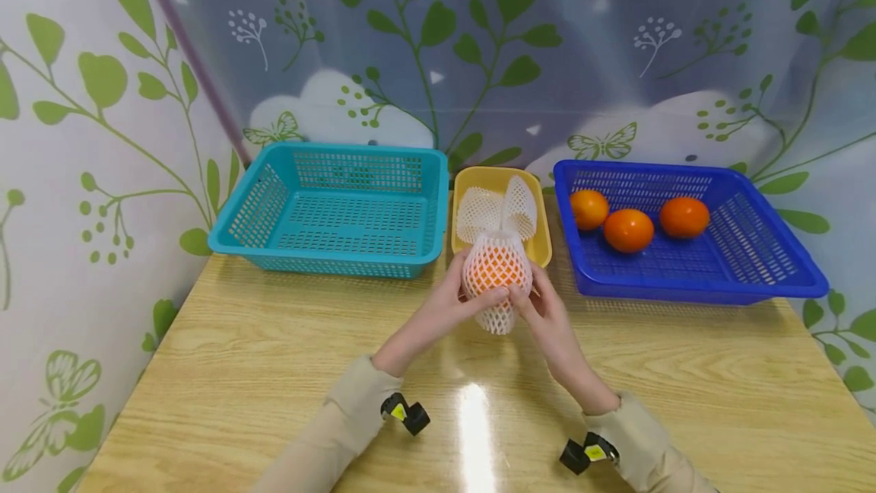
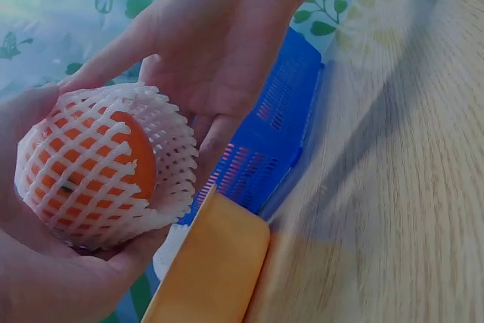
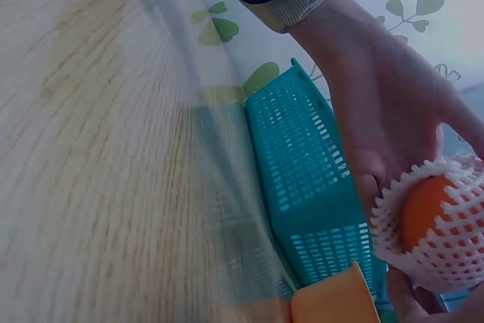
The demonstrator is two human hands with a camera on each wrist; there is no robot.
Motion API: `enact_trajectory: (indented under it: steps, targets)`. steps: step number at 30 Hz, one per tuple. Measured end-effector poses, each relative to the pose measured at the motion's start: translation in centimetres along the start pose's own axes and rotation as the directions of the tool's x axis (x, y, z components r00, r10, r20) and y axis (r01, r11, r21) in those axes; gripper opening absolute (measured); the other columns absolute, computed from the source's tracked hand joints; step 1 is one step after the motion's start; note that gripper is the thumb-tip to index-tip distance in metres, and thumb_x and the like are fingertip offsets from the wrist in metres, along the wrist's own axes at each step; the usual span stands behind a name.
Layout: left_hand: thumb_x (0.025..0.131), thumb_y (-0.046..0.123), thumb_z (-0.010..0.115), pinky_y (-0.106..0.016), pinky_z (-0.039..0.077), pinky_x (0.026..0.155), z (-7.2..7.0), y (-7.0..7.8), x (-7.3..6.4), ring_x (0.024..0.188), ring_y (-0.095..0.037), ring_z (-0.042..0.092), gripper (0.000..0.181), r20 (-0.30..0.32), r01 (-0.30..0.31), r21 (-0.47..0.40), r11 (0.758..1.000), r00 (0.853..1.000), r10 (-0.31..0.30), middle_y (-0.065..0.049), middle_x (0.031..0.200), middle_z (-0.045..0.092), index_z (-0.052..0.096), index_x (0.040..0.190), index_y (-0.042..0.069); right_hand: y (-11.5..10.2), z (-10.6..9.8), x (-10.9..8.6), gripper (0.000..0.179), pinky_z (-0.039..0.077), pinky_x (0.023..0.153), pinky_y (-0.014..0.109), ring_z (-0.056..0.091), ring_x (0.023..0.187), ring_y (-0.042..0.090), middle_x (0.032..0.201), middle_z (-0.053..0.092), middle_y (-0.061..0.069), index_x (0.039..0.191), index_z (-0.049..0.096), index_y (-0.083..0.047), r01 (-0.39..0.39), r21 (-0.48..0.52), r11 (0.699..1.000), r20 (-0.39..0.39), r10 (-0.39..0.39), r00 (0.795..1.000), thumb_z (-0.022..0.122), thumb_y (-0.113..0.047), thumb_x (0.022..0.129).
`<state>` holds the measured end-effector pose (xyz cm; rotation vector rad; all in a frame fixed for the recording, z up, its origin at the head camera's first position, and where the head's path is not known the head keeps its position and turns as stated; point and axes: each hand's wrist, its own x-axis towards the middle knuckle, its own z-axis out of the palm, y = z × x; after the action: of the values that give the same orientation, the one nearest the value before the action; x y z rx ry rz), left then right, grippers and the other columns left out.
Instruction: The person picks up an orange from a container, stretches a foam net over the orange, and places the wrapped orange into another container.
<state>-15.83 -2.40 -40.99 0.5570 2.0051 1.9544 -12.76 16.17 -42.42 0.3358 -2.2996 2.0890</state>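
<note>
An orange [image 1: 503, 268] in a white foam net sleeve [image 1: 496, 321] is held in front of the small yellow bin, above the wooden table. My left hand [image 1: 448, 303] grips it from the left side and my right hand [image 1: 550, 318] from the right, both thumbs on the near side of the net. The mesh covers most of the fruit; a bare patch of orange skin [image 2: 142, 158] shows at the sleeve's scalloped edge in the left wrist view. Part of the net hangs below the thumbs in the head view.
Behind the hands, the yellow bin [image 1: 544, 242] contains more white foam nets [image 1: 479, 211]. A teal basket [image 1: 328, 259] stands at the left. At the right, a blue basket [image 1: 691, 287] holds three oranges [image 1: 628, 231]. A patterned curtain [image 1: 602, 44] hangs behind.
</note>
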Motion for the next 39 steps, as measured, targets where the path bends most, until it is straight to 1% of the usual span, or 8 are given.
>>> enact_trajectory:
  steps: [9,14,17,22,26,32,35,39]
  targets:
    - [0.091,0.039,0.075,-0.039,0.056,0.093,-1.0,0.8,0.1,0.118,-0.024,0.061,0.074,-0.049,-0.015,0.105,0.994,0.999,0.020,-0.010,0.133,0.056,0.035,0.148,0.014,-0.3,-0.7,0.4,0.048,0.053,0.092,0.023,0.061,0.110,0.008,0.133,0.055,0.016,0.154,0.039,-0.002,0.062,-0.046,0.997,0.060,-0.059,0.996,0.048,-0.012,0.108]
    - [0.089,0.037,0.078,-0.039,0.057,0.090,-2.3,2.1,0.5,0.115,-0.023,0.061,0.075,-0.063,-0.041,0.207,0.977,0.997,0.055,-0.008,0.132,0.057,0.038,0.148,0.014,-1.2,-0.8,1.3,0.049,0.055,0.091,0.024,0.064,0.106,0.007,0.136,0.053,0.020,0.154,0.040,-0.004,0.101,-0.073,0.992,0.083,-0.095,0.992,0.051,-0.011,0.107]
    - [0.089,0.034,0.078,-0.040,0.057,0.091,-3.4,3.2,1.0,0.116,-0.023,0.061,0.076,-0.091,-0.051,0.204,0.978,0.993,0.071,-0.008,0.133,0.055,0.036,0.150,0.015,-1.9,-0.8,1.8,0.050,0.055,0.091,0.024,0.065,0.108,0.008,0.140,0.052,0.022,0.155,0.039,-0.005,0.156,-0.064,0.986,0.079,-0.150,0.985,0.051,-0.008,0.106]
    - [0.092,0.032,0.075,-0.043,0.057,0.092,-6.7,4.6,2.0,0.118,-0.025,0.059,0.074,-0.229,-0.076,0.211,0.975,0.965,0.124,-0.011,0.133,0.054,0.035,0.150,0.012,-2.7,-1.4,2.4,0.046,0.056,0.089,0.025,0.068,0.106,0.019,0.139,0.055,0.024,0.152,0.043,-0.008,0.211,-0.072,0.975,0.028,-0.210,0.977,0.051,-0.010,0.107]
    - [0.092,0.040,0.073,-0.045,0.056,0.093,-9.6,4.8,2.9,0.120,-0.027,0.058,0.080,-0.345,0.005,0.298,0.955,0.933,0.103,-0.014,0.138,0.050,0.032,0.153,0.008,-2.8,-2.2,2.7,0.043,0.057,0.088,0.025,0.068,0.104,0.020,0.135,0.058,0.019,0.150,0.045,-0.006,0.194,-0.079,0.978,-0.015,-0.195,0.981,0.050,-0.014,0.108]
    - [0.093,0.054,0.066,-0.049,0.056,0.087,-12.5,3.3,4.5,0.115,-0.034,0.059,0.089,-0.428,0.246,0.450,0.858,0.903,-0.035,-0.020,0.135,0.053,0.027,0.155,0.003,-2.5,-3.2,2.8,0.041,0.058,0.086,0.029,0.068,0.103,0.021,0.130,0.061,0.011,0.147,0.047,0.000,0.176,-0.069,0.982,-0.045,-0.179,0.983,0.048,-0.015,0.108]
    - [0.093,0.057,0.064,-0.048,0.056,0.082,-13.1,2.4,5.1,0.108,-0.035,0.061,0.091,-0.405,0.343,0.522,0.781,0.905,-0.127,-0.022,0.128,0.056,0.027,0.153,-0.001,-2.3,-3.4,2.9,0.040,0.058,0.085,0.028,0.068,0.102,0.021,0.127,0.063,0.009,0.145,0.048,0.002,0.178,-0.062,0.982,-0.054,-0.181,0.982,0.049,-0.015,0.108]
    - [0.094,0.059,0.061,-0.049,0.054,0.086,-13.5,1.4,5.5,0.110,-0.039,0.061,0.094,-0.345,0.430,0.627,0.649,0.901,-0.263,-0.026,0.130,0.057,0.025,0.153,-0.003,-2.1,-3.5,2.9,0.039,0.058,0.083,0.025,0.068,0.100,0.016,0.128,0.062,0.017,0.142,0.049,0.004,0.172,-0.057,0.983,-0.059,-0.176,0.983,0.048,-0.016,0.108]
